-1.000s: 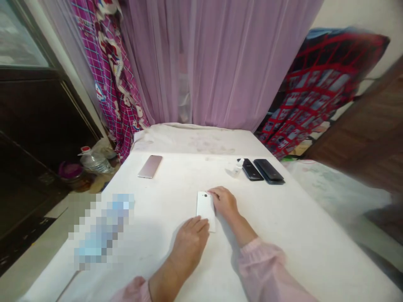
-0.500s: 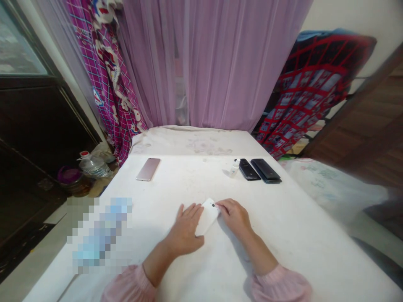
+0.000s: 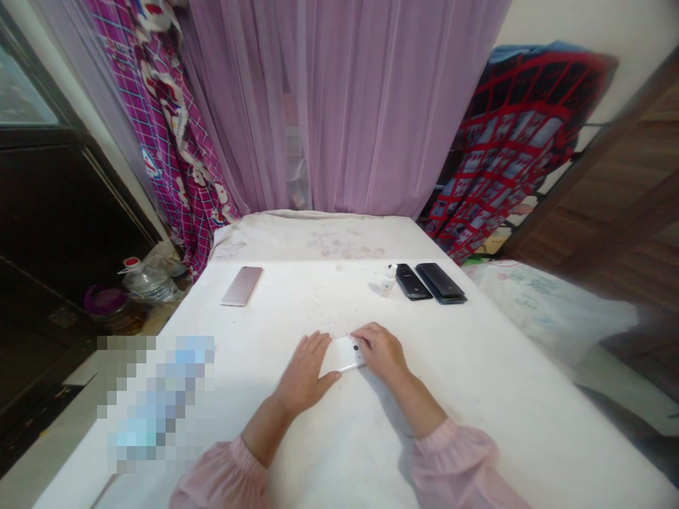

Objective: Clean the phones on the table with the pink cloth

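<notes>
on the white desk (image 3: 493, 424), the left hand (image 3: 302, 375) and right hand (image 3: 382, 351) lie open, no tight grip, against either end of a white smartphone (image 3: 342, 355), while a rose-gold phone (image 3: 242, 286) and two black phones (image 3: 429, 281) sit well apart with no hand on them.

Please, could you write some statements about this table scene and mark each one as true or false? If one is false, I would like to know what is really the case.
1. The white smartphone lies flat between the left hand and the right hand. True.
2. The left hand lifts the rose-gold smartphone off the white-covered table. False: that phone lies on the table, away from both hands.
3. A small clear bottle stands just left of two black smartphones. True.
4. The plastic bottle with the red cap is on the table. False: it is off the tabletop, low down beyond the table's left edge.
</notes>
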